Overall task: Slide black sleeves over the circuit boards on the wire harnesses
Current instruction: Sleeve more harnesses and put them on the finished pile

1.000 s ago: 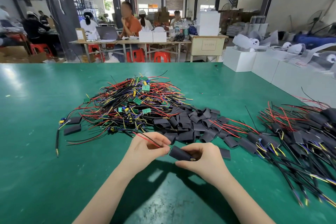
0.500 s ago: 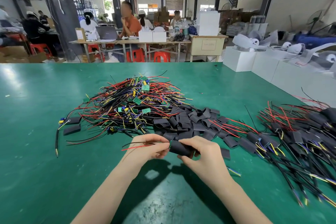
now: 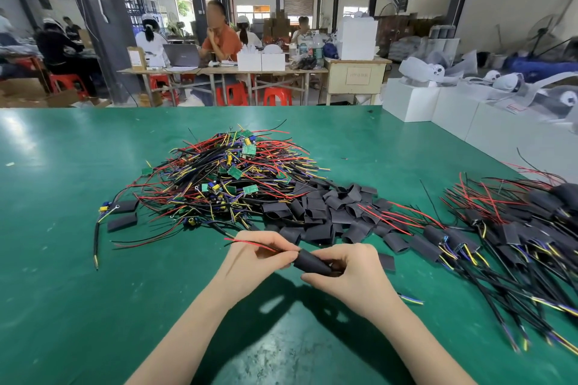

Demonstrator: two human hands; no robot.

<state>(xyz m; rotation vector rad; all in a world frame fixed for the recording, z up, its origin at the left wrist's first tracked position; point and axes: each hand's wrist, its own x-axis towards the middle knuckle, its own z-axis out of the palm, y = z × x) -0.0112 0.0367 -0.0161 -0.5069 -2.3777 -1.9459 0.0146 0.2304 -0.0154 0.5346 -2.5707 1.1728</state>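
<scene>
Left hand [image 3: 259,255] pinches the red and black leads [image 3: 250,243]; right hand [image 3: 347,269] grips the black sleeve [image 3: 312,262], held just above the worktop [image 3: 62,259]. Versus a second ago the hands are closer and the leads stick out past the sleeve's left end, so I judge the board is now inside. Open room near me and left. Loose sleeves [image 3: 328,212] just beyond, bare harnesses [image 3: 225,175] farther, finished pile [image 3: 516,228] right. Far worktop edge well clear.
</scene>
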